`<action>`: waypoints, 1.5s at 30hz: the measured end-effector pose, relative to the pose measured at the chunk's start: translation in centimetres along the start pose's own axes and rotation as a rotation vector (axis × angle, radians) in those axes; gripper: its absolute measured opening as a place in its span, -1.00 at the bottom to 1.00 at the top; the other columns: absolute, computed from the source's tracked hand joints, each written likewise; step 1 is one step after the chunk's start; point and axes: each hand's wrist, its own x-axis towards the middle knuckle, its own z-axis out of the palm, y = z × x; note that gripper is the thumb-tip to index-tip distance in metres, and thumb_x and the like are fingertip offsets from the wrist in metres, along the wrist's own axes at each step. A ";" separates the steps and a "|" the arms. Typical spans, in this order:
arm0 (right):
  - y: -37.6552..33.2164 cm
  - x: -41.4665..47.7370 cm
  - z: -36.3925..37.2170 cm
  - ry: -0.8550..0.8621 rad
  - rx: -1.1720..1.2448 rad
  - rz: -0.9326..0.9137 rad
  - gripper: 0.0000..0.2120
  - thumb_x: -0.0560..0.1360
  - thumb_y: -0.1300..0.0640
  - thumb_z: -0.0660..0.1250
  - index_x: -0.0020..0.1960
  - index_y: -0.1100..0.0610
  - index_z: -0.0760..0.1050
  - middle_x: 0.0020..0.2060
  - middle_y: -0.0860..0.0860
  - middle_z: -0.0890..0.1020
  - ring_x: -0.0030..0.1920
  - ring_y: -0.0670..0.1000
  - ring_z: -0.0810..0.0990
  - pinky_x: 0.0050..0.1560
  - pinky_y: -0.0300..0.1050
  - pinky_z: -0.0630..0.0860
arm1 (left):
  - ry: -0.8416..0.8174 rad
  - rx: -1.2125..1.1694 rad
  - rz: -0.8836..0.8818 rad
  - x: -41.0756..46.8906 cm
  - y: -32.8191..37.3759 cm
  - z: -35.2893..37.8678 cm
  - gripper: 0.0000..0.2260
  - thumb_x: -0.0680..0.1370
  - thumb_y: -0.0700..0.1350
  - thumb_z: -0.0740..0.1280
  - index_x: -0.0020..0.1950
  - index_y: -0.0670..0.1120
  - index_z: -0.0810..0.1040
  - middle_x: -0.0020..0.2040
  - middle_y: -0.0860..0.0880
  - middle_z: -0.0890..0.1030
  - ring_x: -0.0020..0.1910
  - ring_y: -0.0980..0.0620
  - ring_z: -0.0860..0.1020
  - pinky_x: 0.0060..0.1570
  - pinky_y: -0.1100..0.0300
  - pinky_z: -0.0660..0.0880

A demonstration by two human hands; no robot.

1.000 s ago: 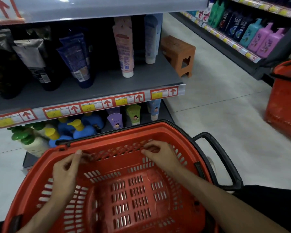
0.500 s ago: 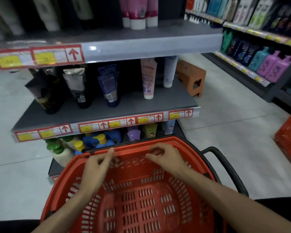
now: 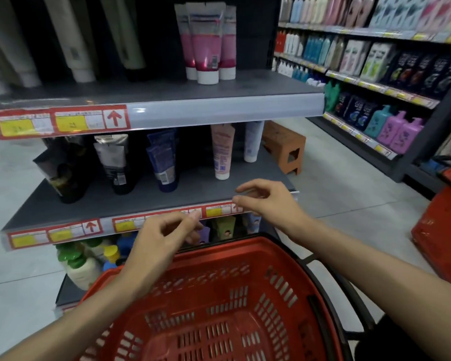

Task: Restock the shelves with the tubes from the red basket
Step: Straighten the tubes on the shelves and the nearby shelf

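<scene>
We see our left hand (image 3: 162, 241) and right hand (image 3: 268, 201) hovering side by side, both released, fingers loosely curled round nothing. Directly beneath them sits the red slotted plastic basket (image 3: 245, 256) (only its perforated floor and walls show). Just beyond the right hand a pale pink tube (image 3: 221, 152) stands cap-down on the grey middle shelf (image 3: 193, 194), and a dark blue tube (image 3: 163, 162) stands beyond the left hand. High above both hands, three pink-and-white tubes (image 3: 206, 43) stand on the upper shelf (image 3: 258, 84)
</scene>
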 end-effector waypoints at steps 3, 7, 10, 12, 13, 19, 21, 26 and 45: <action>2.0 2.3 -0.5 0.133 -0.024 0.055 -0.72 0.28 -0.13 0.57 -0.06 -0.04 0.70 -0.26 -0.02 0.72 -0.19 -0.01 0.70 -0.04 0.07 0.66 | -0.007 -0.019 0.012 1.2 0.1 1.8 -0.69 0.56 0.14 0.35 -0.14 -0.07 0.71 -0.24 -0.06 0.71 -0.22 0.04 0.66 -0.11 0.13 0.54; 4.4 6.3 -1.2 0.260 -0.076 0.125 -0.83 0.36 0.07 0.59 -0.08 0.01 0.66 -0.36 -0.09 0.66 -0.26 0.00 0.69 -0.09 0.09 0.68 | -0.032 -0.042 0.042 4.1 0.0 4.9 -0.72 0.54 0.21 0.41 -0.06 0.01 0.70 -0.18 -0.04 0.72 -0.15 0.01 0.68 -0.03 0.00 0.60; 5.7 9.2 -2.1 0.341 -0.184 0.143 -0.83 0.38 0.09 0.55 -0.06 -0.03 0.62 -0.25 -0.09 0.68 -0.13 -0.02 0.68 0.01 0.00 0.65 | -0.013 -0.047 0.067 7.3 -0.2 8.1 -0.84 0.55 0.10 0.46 -0.02 0.04 0.70 -0.12 0.01 0.73 -0.08 0.03 0.69 0.03 -0.06 0.61; 6.2 11.1 -2.9 0.364 -0.221 0.141 -0.81 0.37 0.12 0.49 -0.05 -0.06 0.58 -0.19 -0.05 0.69 -0.07 0.03 0.68 0.02 -0.02 0.64 | 0.029 -0.082 0.077 9.6 -0.2 10.2 -0.91 0.56 0.02 0.46 0.01 0.03 0.70 -0.08 0.05 0.73 -0.05 0.07 0.69 0.04 0.03 0.61; 6.5 12.0 -3.3 0.372 -0.232 0.136 -0.79 0.36 0.14 0.46 -0.04 -0.05 0.56 -0.15 -0.03 0.70 -0.06 0.05 0.68 0.02 -0.02 0.64 | 0.052 -0.102 0.074 10.7 -0.2 11.1 -0.91 0.57 0.01 0.46 0.04 0.04 0.69 -0.06 0.05 0.73 -0.03 0.06 0.69 0.04 0.05 0.61; 7.6 17.5 -3.6 0.379 -0.235 0.050 -0.59 0.40 0.06 0.47 0.23 0.08 0.55 0.11 0.06 0.68 0.12 0.12 0.65 0.13 0.06 0.60 | 0.135 -0.165 0.037 15.2 -1.0 15.7 -0.89 0.58 -0.03 0.43 0.09 0.11 0.66 -0.08 0.04 0.71 -0.06 -0.02 0.69 0.03 -0.17 0.63; 8.2 19.1 -3.2 0.373 -0.210 0.059 -0.55 0.40 0.05 0.51 0.25 0.11 0.51 0.13 0.07 0.66 0.14 0.11 0.64 0.14 0.04 0.59 | 0.143 -0.163 0.025 16.0 -1.3 16.7 -0.88 0.59 -0.08 0.41 0.10 0.10 0.65 -0.11 0.03 0.71 -0.08 -0.04 0.70 0.00 -0.19 0.64; 9.0 21.9 -2.3 0.417 -0.161 0.047 -0.46 0.34 -0.04 0.57 0.18 0.16 0.45 0.09 0.11 0.63 0.08 0.15 0.63 0.05 0.12 0.59 | 0.152 -0.152 -0.035 16.7 -2.1 18.0 -0.84 0.61 -0.18 0.36 0.07 0.07 0.66 -0.13 0.03 0.71 -0.15 -0.06 0.70 -0.12 -0.08 0.64; 9.3 22.4 -4.0 0.218 -0.285 0.042 -0.58 0.28 -0.08 0.50 0.06 0.10 0.57 0.03 0.12 0.64 0.03 0.15 0.64 0.06 0.03 0.59 | 0.245 0.233 -0.169 22.4 -0.6 19.9 -0.58 0.59 -0.19 0.26 0.47 -0.05 0.40 0.17 0.01 0.61 0.13 0.02 0.58 0.08 0.13 0.52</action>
